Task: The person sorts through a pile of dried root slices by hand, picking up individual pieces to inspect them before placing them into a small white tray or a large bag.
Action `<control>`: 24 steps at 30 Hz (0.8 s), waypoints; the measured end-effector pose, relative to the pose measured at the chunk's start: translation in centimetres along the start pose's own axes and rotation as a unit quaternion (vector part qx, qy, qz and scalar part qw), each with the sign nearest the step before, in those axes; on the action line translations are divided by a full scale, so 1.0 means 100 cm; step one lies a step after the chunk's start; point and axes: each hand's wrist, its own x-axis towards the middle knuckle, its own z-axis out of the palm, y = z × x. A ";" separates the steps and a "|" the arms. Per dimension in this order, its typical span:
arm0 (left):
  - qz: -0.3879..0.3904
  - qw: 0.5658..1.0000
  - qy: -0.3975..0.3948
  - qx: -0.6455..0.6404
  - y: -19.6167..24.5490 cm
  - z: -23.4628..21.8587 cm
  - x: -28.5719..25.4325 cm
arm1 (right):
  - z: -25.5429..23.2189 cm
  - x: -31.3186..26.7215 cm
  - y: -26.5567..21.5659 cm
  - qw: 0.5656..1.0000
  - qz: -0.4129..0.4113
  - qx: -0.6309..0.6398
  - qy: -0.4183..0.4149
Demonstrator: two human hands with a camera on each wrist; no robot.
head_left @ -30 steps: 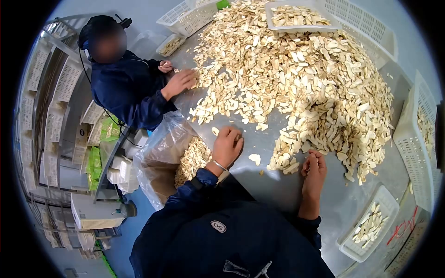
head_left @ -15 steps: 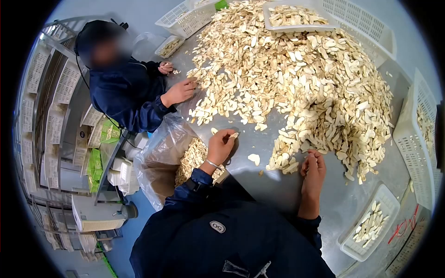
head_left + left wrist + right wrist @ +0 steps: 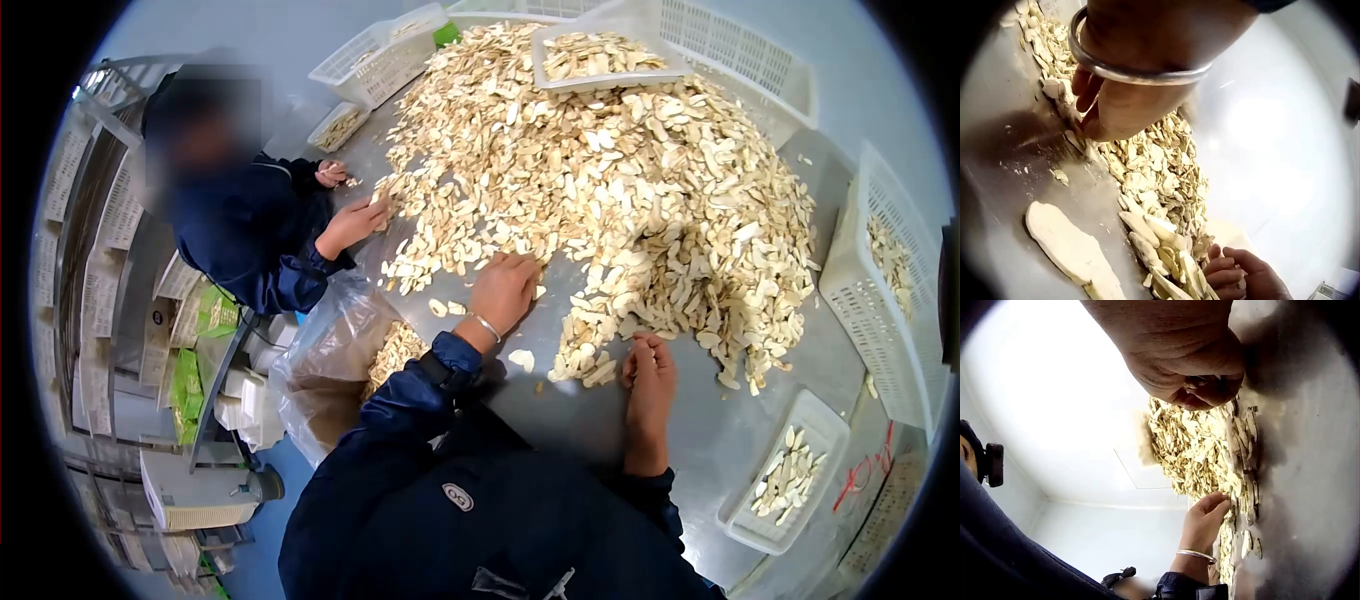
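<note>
Head view: a broad heap of pale dried slices (image 3: pixel 600 190) covers the far part of a metal counter (image 3: pixel 550 410), with one white slice (image 3: pixel 521 359) separate near its edge. The wearer's left hand (image 3: pixel 505 292), with one bracelet (image 3: pixel 487 326) at the wrist, reaches to the heap's near edge; whether its fingers grip a slice cannot be told. The right hand (image 3: pixel 652 375) lies just beside the heap, fingers curled together against the thumb. One oval badge (image 3: pixel 457 497) on the dark jacket bears characters seen inverted, not legible with certainty. Three shallow trays hold slices: one upon the heap (image 3: pixel 610 82), one at upper left (image 3: pixel 325 147), one at lower right (image 3: pixel 765 530). One second person (image 3: pixel 240 230) stands at left, two hands at the slices; a plastic bag (image 3: pixel 310 390) lies nearby, beside more slices. Left wrist view: the left hand's bent fingers point down to slices at the heap's border; one large slice (image 3: pixel 1066 244) occupies the foreground. Right wrist view: the right hand's fingers are folded inward above the counter; the left hand appears beyond, at the slices.
</note>
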 end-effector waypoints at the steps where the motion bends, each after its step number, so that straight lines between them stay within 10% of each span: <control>1: -0.025 0.999 -0.020 0.008 -0.001 0.002 -0.001 | 0.001 0.002 0.004 1.000 -0.011 0.024 0.015; 8: -0.148 0.976 -0.054 -0.148 -0.008 0.008 -0.017 | 0.000 0.002 0.003 1.000 -0.011 0.026 0.013; 11: -0.239 0.882 -0.079 -0.398 -0.005 0.017 -0.027 | 0.000 0.000 0.000 1.000 -0.008 0.018 -0.006; 24: -0.154 0.824 -0.153 -0.523 0.083 0.027 -0.040 | 0.004 -0.007 0.000 0.991 -0.042 -0.109 -0.071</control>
